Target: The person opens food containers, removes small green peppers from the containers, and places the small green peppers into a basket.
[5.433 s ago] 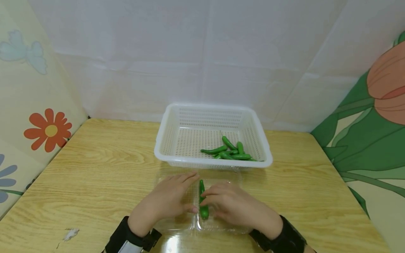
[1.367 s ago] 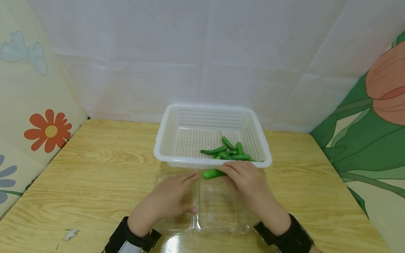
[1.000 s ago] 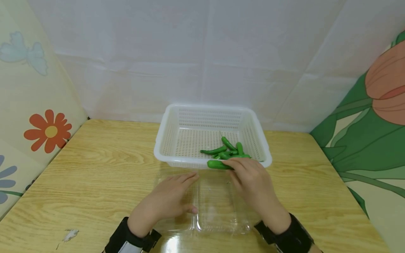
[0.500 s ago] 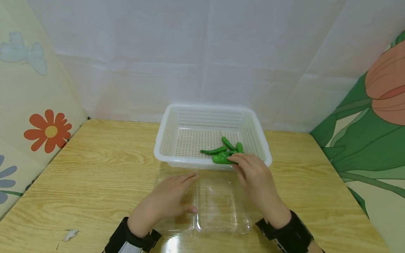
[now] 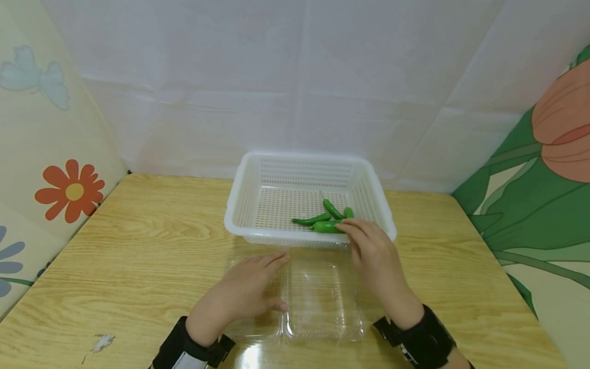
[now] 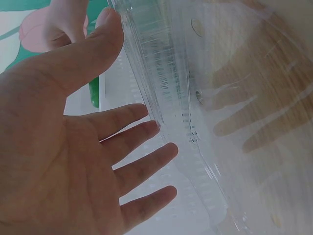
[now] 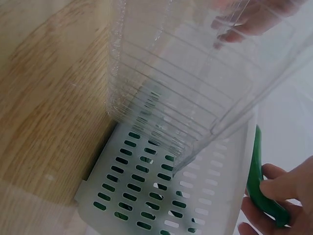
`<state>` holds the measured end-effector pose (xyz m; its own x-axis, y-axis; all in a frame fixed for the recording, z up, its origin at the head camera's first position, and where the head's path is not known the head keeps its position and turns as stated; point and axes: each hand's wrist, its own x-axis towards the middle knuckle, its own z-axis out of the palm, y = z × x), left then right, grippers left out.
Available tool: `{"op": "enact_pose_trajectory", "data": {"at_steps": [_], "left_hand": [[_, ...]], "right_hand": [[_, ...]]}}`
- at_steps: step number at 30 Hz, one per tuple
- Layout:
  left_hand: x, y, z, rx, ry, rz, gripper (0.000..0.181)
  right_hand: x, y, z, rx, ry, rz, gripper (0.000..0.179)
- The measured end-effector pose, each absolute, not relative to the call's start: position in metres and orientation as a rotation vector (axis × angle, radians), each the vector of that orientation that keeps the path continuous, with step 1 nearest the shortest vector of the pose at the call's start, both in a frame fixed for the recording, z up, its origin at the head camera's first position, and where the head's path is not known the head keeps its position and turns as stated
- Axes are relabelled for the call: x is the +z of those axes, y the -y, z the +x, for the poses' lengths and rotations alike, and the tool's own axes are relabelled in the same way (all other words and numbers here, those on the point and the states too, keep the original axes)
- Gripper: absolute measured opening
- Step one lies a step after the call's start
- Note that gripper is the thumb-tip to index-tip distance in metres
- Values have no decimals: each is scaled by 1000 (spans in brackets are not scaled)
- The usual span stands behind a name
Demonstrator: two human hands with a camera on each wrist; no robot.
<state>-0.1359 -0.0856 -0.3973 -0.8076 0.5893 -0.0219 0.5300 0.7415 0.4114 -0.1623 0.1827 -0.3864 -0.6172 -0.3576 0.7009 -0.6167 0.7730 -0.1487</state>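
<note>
My right hand (image 5: 378, 261) pinches a green chili pepper (image 5: 327, 227) between thumb and fingers, just inside the front rim of a white perforated plastic basket (image 5: 233, 207). In the right wrist view, the pepper (image 7: 255, 176) shows beyond the basket wall, with the thumb laid across it. Several more green chilies (image 5: 311, 220) lie at the basket's front right, partly covered by that hand. A clear plastic clamshell box (image 5: 318, 302) lies unfolded before the basket. My left hand (image 5: 249, 287) spreads over its left half; in the left wrist view, its straight fingertips (image 6: 168, 152) meet the clear plastic.
The wooden table (image 5: 161, 246) has a torn pale patch (image 5: 103, 342) near its front left. Behind the basket hangs a white sheet (image 5: 295, 102). Flower-printed panels border the table on the left (image 5: 69, 128) and right (image 5: 544, 205). A black strap (image 5: 419, 338) wraps each wrist.
The chili that lay in the box's right half has been lifted by my right hand and carried up and away from me, over the basket's front rim. My left hand has stayed put.
</note>
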Motion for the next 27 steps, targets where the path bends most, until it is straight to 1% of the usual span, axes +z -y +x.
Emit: {"op": "enact_pose_trajectory", "data": {"at_steps": [5, 13, 21, 27], "left_hand": [[-397, 85, -135, 595, -2792, 903, 90], [-394, 85, -135, 600, -2789, 907, 90], [-394, 85, -134, 605, -2786, 902, 89], [-394, 84, -135, 597, -2790, 880, 83]], "right_hand": [[-387, -184, -162, 500, 2315, 711, 44], [-390, -185, -165, 510, 2322, 723, 46], [-393, -185, -168, 499, 2297, 750, 40], [-394, -183, -169, 475, 2283, 777, 35]]}}
